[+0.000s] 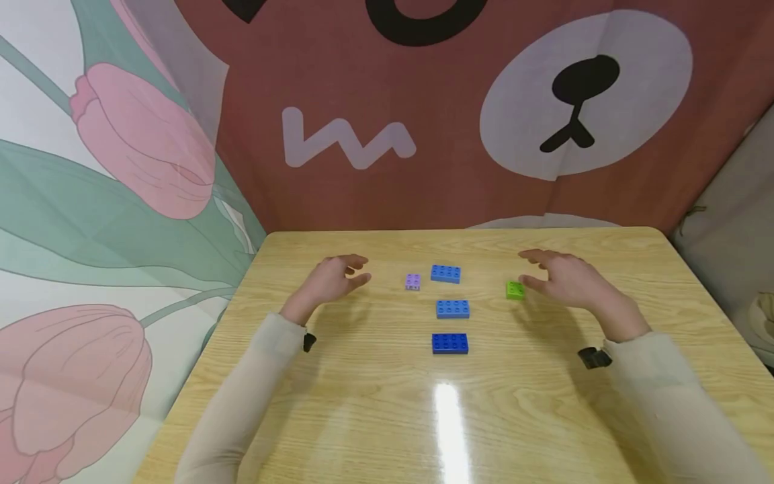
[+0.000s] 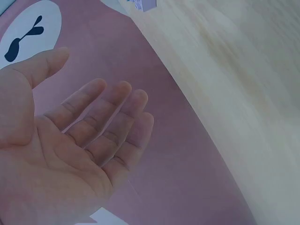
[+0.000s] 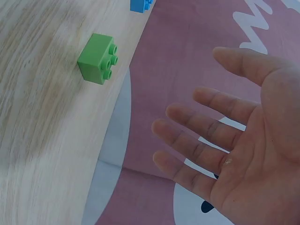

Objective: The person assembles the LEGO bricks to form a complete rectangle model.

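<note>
My left hand (image 1: 329, 279) hovers over the left part of the table, fingers relaxed and holding nothing. To its right lies a small purple building brick (image 1: 413, 281). My right hand (image 1: 568, 279) is held above the table on the right, its fingers loosely spread around nothing. Nearest to it is a small green brick (image 1: 514, 290); in the right wrist view the green brick (image 3: 97, 58) stands apart from the fingers. Between the hands, three longer blue bricks form a rough column: a far one (image 1: 445, 273), a middle one (image 1: 452, 309) and a darker near one (image 1: 450, 343).
The wooden table (image 1: 363, 410) reaches back to a brown cloth (image 1: 441, 181) with a bear face. A flowered cloth (image 1: 181, 269) hangs along the left side. Dark wrist straps (image 1: 595, 357) show at both cuffs.
</note>
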`<state>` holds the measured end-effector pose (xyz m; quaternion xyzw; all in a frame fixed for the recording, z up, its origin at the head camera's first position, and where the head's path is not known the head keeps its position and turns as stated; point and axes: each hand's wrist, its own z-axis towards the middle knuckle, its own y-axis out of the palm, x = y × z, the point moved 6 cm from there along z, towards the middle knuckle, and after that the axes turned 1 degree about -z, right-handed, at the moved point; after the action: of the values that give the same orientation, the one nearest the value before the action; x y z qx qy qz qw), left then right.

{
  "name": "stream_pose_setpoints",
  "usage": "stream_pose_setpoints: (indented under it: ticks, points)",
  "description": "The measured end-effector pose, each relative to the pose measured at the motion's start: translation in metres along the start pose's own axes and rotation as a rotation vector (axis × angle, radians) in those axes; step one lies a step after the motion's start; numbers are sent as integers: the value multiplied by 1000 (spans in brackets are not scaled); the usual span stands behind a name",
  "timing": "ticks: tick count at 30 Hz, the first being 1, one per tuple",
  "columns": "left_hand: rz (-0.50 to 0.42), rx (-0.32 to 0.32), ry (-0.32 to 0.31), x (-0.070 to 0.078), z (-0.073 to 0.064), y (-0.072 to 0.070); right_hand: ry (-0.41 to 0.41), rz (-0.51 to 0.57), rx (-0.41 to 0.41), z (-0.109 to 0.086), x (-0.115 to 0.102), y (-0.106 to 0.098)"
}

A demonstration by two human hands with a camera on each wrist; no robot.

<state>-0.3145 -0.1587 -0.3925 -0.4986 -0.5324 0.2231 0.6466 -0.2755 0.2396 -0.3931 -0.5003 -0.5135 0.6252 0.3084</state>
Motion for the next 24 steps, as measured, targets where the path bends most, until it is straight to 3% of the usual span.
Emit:
stream_pose_setpoints:
  ticks: [16,24]
  points:
    - [-90,4,17,14,-3,14,-15,48,6,1,-4,7]
    - [-119,-31,24,22,-7,23,-20,62,5,1,-7,11]
